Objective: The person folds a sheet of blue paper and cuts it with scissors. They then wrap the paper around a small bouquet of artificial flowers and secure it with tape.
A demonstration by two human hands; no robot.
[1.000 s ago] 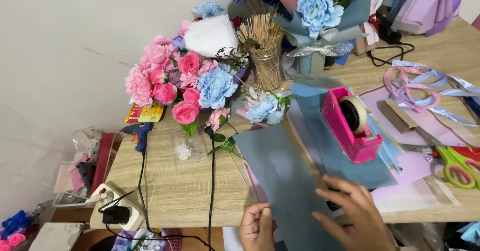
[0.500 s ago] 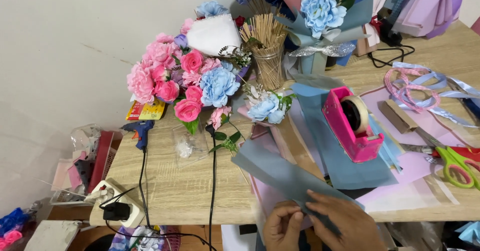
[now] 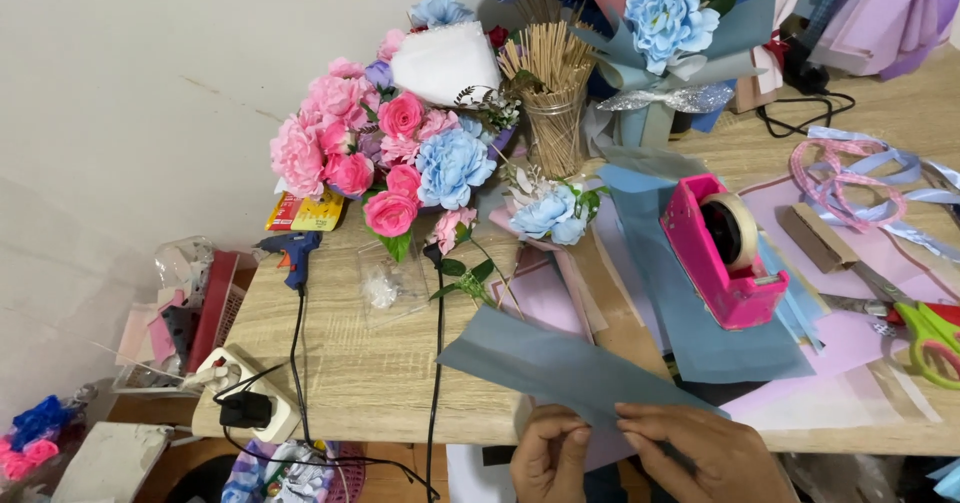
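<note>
While both hands meet at the near edge of the wooden table [image 3: 370, 363], the left hand [image 3: 550, 453] and right hand [image 3: 700, 455] pinch the near end of a blue-grey paper sheet [image 3: 560, 368], which slants up and away over the tabletop, probably folded along its length, though the crease is hard to make out. Just beyond sit a pink tape dispenser [image 3: 725, 253], green-handled scissors [image 3: 925, 328] and a pink-and-blue flower bouquet [image 3: 385, 158], all within easy reach.

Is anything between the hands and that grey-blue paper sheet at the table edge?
Nothing visible. The left hand and right hand both already pinch the near edge of the grey-blue paper sheet, with no object between fingers and paper. The pink tape dispenser sits apart, further back on the table.
</note>
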